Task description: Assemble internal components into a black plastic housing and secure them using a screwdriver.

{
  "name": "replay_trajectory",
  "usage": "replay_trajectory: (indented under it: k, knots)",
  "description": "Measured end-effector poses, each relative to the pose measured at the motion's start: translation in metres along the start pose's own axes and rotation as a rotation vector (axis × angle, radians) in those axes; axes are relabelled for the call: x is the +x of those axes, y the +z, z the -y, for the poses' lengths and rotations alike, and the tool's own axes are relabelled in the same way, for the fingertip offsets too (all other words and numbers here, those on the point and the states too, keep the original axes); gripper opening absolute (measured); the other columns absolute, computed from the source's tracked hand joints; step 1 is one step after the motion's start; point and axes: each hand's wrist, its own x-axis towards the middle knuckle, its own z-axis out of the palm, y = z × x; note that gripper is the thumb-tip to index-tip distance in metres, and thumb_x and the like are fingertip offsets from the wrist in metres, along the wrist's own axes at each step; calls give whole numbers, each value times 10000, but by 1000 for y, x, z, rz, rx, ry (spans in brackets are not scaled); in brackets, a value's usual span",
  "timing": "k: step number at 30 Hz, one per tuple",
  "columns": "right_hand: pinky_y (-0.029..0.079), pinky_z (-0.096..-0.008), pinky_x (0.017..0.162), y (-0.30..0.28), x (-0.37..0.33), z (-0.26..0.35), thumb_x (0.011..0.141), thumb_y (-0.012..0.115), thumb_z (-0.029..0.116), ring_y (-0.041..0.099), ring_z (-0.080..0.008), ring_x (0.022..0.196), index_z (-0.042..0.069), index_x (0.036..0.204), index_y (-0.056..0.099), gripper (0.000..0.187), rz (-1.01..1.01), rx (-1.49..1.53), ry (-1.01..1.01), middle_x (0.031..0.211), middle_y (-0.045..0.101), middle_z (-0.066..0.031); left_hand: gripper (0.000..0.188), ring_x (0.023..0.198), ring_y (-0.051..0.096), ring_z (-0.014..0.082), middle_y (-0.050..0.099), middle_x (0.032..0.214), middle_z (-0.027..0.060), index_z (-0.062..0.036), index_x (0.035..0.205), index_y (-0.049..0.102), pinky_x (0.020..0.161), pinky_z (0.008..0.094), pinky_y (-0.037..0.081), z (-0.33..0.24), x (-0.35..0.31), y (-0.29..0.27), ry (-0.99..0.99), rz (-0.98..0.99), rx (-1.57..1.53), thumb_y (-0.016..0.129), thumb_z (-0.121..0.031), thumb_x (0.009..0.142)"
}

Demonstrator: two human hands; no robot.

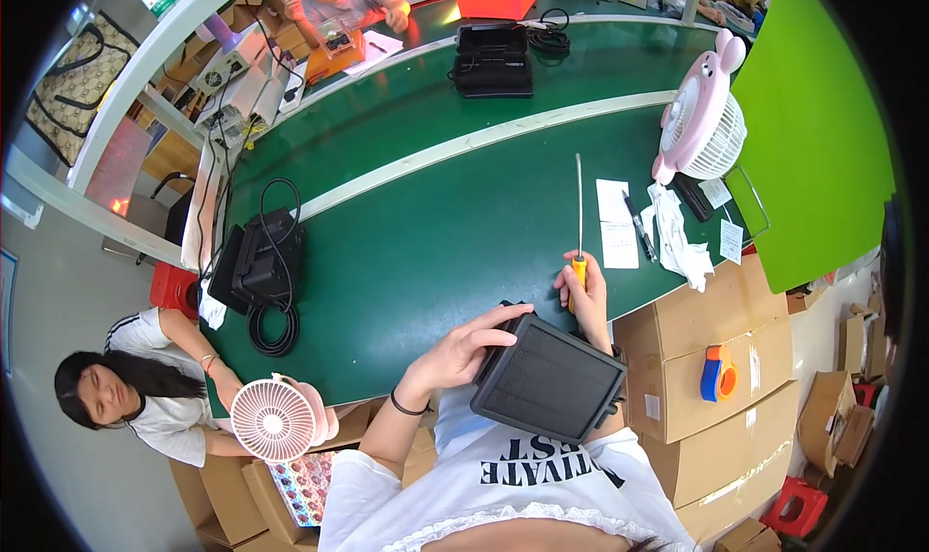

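Note:
Close to my body, a black rectangular plastic case [550,380] with a ribbed flat face is tilted towards me. My left hand [457,357] grips it by its upper left edge, fingers over the top. In my right hand [590,298] is a screwdriver [579,266] with a yellow and black handle, its long shaft pointing away over the green table. The right wrist is partly behind the case. White paper slips [616,225] and a black pen [640,225] lie to the right of the screwdriver.
Black cases with coiled cables stand on the green table [406,252], at left [266,267] and far back [494,63]. A pink fan [699,117] and crumpled tissue [680,238] are at right. Cardboard boxes [716,329] carry a tape dispenser [718,374]. Co-workers sit left, beside another fan [276,419], and across.

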Motion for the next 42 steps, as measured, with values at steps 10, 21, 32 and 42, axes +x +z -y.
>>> replay_trajectory:
  k: [10,21,32,42]
  knots:
    - [391,-189,494,13,42,6,1023,600,172,480,-25,586,73,1220,584,221,-67,77,24,777,613,2,776,1326,485,258,461,1450,170,-49,1555,250,1124,383,371,22,-10,4,-404,-525,-92,685,-164,922]
    - [410,-194,488,6,42,23,1033,570,166,491,-38,579,83,1225,573,209,-119,76,144,727,559,15,520,1282,474,352,451,1406,156,-190,1344,551,1095,577,364,-2,-64,-18,203,-478,656,732,-366,889]
    - [376,-165,501,-10,17,39,1026,599,195,474,-16,585,102,1229,588,223,-170,9,64,751,565,36,363,927,701,152,685,1025,-4,-207,1034,776,774,323,406,-35,-7,-35,229,-319,1251,713,-43,716]
    - [426,-188,587,-6,-34,55,957,616,80,480,-37,676,87,1329,476,398,-142,7,-48,859,506,18,593,960,721,197,540,1437,99,-116,1258,661,784,291,590,-43,68,-75,-287,-497,692,809,49,709]
